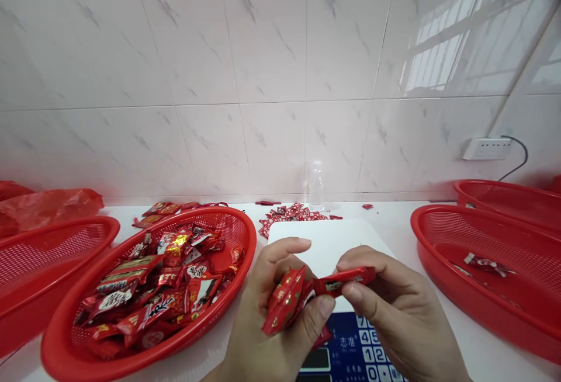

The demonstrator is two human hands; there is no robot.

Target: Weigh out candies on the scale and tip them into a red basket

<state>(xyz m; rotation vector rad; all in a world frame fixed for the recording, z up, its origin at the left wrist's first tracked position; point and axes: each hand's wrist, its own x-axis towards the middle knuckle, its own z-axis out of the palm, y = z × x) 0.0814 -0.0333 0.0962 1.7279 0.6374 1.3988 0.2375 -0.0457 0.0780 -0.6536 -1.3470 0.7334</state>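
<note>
Several red wrapped snack packets (286, 300) lie bunched in the palm of my left hand (280, 312), its thumb pressed over them and its index finger curled above. Between the thumb and fingers of my right hand (385, 300) is pinched one narrow red packet (344, 280), whose inner end meets the bunch in the left hand. Both hands are above a kitchen scale with a white plate (326, 236) and a blue keypad panel (348, 341). To the left, a red oval basket (245, 236) holds many mixed snack packets (162, 294).
On the right, a red basket (421, 230) has a few packets (486, 263) inside; another red basket (504, 192) stands behind. Far left are a red basket (87, 230) and a red plastic bag (56, 204). Small red packets (293, 214) and a clear bottle (316, 186) are near the tiled wall.
</note>
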